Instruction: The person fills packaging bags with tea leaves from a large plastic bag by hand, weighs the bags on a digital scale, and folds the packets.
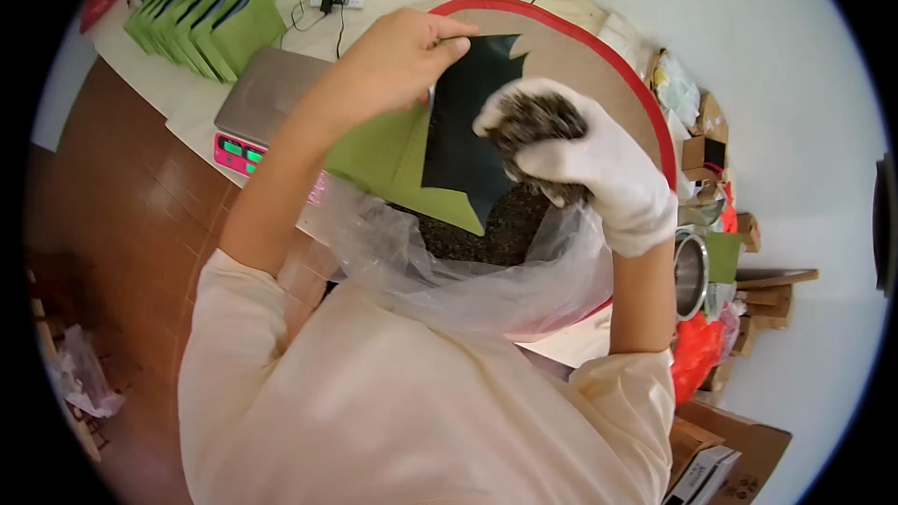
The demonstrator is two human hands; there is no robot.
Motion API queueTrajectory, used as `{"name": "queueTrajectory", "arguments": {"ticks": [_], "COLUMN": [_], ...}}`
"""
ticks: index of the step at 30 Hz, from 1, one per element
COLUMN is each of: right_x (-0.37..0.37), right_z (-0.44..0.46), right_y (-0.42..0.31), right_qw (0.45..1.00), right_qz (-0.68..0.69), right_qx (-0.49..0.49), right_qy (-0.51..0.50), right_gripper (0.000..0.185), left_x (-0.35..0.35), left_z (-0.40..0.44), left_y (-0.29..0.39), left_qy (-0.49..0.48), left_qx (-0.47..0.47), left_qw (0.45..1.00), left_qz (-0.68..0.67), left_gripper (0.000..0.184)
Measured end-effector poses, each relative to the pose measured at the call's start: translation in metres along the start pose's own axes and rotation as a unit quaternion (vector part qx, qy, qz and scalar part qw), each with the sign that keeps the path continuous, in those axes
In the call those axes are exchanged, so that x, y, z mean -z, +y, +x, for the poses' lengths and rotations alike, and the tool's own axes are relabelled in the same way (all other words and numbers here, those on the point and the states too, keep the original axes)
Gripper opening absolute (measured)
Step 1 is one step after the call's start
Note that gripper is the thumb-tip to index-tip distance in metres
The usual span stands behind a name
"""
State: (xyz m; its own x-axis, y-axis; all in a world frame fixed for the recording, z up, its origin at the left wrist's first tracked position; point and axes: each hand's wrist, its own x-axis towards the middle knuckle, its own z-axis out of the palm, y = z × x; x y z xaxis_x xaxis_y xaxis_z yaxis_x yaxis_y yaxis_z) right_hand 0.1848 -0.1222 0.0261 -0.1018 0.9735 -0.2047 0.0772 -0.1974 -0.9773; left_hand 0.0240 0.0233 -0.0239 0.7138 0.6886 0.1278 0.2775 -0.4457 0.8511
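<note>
Bare and pinched at its top edge, my left hand [404,54] holds a green bag [393,154] with a dark inner side [460,122] facing up. My right hand [594,164], in a white glove, is closed around a clump of dark loose leaves [538,126], just right of the bag's dark side. Below both hands, more dark loose leaves [505,229] lie in a clear plastic liner [468,295]. This liner rests on a round tray with a red rim [645,93].
A scale [271,93] with a pink lit display stands left of the tray. Green bags [210,23] stand in rows at the upper left, near a power strip [348,1]. At the right are a metal bowl [690,276], a red bag [697,355] and cardboard boxes [739,440].
</note>
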Motion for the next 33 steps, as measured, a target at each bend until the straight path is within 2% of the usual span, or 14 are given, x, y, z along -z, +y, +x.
{"name": "queueTrajectory", "arguments": {"ticks": [2, 8, 10, 11, 15, 18, 19, 22, 24, 25, 27, 28, 30, 33], "right_x": [-0.010, -0.003, -0.013, -0.016, -0.029, -0.040, -0.045, -0.040, -0.022, -0.019, -0.020, -0.027, -0.058, -0.083], "right_z": [0.017, 0.081, 0.057, 0.046, -0.011, -0.052, -0.054, -0.045, -0.025, -0.018, -0.005, 0.005, 0.022, 0.050], "right_y": [-0.005, 0.061, 0.049, 0.045, 0.031, 0.055, 0.064, 0.139, 0.188, 0.207, 0.230, 0.228, 0.233, 0.241], "right_qw": [0.998, 0.921, 0.912, 0.913, 0.919, 0.955, 0.957, 0.890, 0.837, 0.838, 0.799, 0.833, 0.875, 0.816], "right_qz": [-0.052, -0.366, -0.373, -0.371, -0.219, -0.132, -0.188, -0.445, -0.517, -0.515, -0.566, -0.521, -0.462, -0.551], "right_qx": [-0.006, 0.083, 0.115, 0.116, 0.204, 0.168, 0.134, -0.010, -0.106, -0.109, -0.168, -0.161, -0.122, -0.159], "right_qy": [0.018, 0.100, 0.130, 0.125, 0.257, 0.204, 0.177, 0.102, 0.146, 0.146, 0.117, 0.093, 0.074, 0.075], "right_gripper": [0.034, 0.077, 0.055, 0.055, 0.022, 0.013, 0.012, 0.040, 0.079, 0.079, 0.112, 0.124, 0.117, 0.116], "left_x": [-0.004, 0.006, 0.005, 0.013, 0.020, 0.024, 0.027, 0.030, 0.033, 0.032, 0.027, 0.024, 0.026, 0.028], "left_z": [0.002, -0.004, 0.002, -0.006, -0.005, -0.004, 0.003, 0.000, -0.003, -0.004, -0.009, -0.011, -0.011, -0.011], "left_y": [0.003, 0.010, -0.005, 0.001, -0.021, -0.022, -0.035, -0.049, -0.047, -0.044, -0.036, -0.034, -0.041, -0.047], "left_qy": [0.003, 0.025, 0.053, 0.040, 0.047, 0.079, 0.086, 0.091, 0.054, 0.049, 0.074, 0.098, 0.096, 0.086], "left_qx": [-0.019, 0.012, -0.003, 0.037, 0.041, 0.079, 0.029, 0.001, 0.025, 0.026, 0.016, 0.004, 0.007, 0.017], "left_qw": [1.000, 0.999, 0.992, 0.997, 0.992, 0.991, 0.991, 0.988, 0.961, 0.963, 0.969, 0.973, 0.969, 0.959], "left_qz": [0.001, -0.026, -0.116, -0.054, -0.109, -0.073, -0.098, -0.126, -0.268, -0.264, -0.237, -0.210, -0.229, -0.270], "left_gripper": [0.031, 0.032, 0.035, 0.036, 0.037, 0.031, 0.031, 0.031, 0.037, 0.036, 0.035, 0.035, 0.035, 0.034]}}
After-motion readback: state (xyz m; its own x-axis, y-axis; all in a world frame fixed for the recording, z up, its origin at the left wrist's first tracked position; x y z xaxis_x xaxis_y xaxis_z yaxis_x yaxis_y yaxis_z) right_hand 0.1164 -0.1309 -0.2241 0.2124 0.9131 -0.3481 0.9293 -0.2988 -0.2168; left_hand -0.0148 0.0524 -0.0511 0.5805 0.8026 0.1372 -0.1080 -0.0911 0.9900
